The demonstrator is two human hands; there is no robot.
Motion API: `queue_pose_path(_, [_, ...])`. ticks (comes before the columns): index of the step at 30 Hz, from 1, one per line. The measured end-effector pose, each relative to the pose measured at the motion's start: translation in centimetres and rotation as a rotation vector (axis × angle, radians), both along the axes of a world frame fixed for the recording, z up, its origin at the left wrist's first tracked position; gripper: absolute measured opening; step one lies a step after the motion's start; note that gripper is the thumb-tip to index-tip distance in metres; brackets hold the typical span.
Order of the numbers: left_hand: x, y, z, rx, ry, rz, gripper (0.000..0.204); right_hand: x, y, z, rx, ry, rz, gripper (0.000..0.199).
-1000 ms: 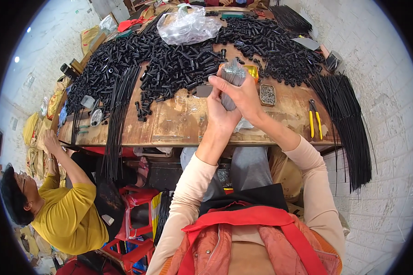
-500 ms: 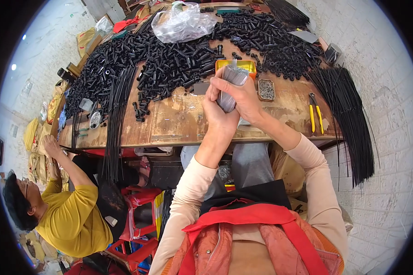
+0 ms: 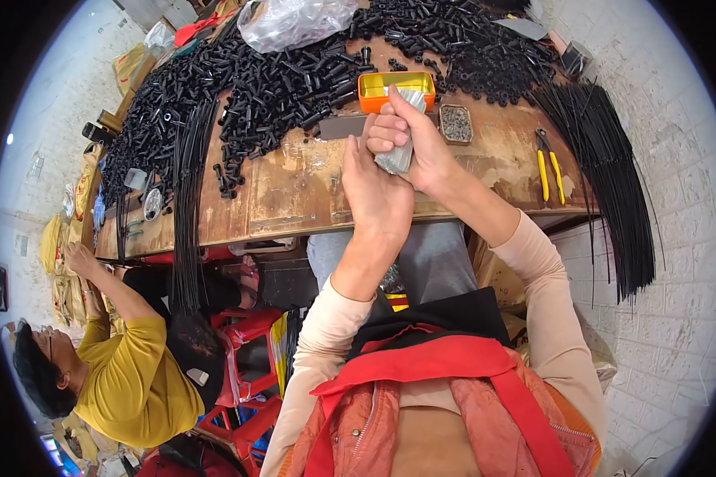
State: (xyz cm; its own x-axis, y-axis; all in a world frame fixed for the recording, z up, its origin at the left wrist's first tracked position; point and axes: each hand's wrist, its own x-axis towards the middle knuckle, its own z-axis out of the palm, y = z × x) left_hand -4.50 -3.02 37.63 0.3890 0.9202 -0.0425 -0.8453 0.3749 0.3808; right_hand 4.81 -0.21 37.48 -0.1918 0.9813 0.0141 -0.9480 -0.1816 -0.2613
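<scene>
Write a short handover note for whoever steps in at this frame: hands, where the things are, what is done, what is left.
Right hand: closed on a bundle of thin grey metal pieces, held above the wooden table.
Left hand: open, flat against the bundle's near side, steadying it.
Orange tin sits open just behind the hands; small tray of tiny parts to its right; yellow-handled pliers further right.
Black tubes heaped across the table's far side.
Done: bundle gathered in hand.
Left: cannot tell how many pieces are still to handle.

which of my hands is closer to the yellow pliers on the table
Right. Your right hand, gripping a small grey bundle, sits left of the yellow pliers; your left hand is farther left still.
</scene>
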Motion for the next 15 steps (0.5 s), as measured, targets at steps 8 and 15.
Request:
queue_pose_path(8, [-0.5, -0.2, 0.8, -0.039, 0.003, 0.017, 0.052, -1.5, -0.9, 0.9, 0.135, -0.266, -0.207, 0.037])
queue_pose_path(15, [-0.8, -0.5, 0.7, -0.072, 0.027, 0.019, 0.054, -2.6, -2.2, 1.4, 0.177, -0.387, -0.322, 0.038])
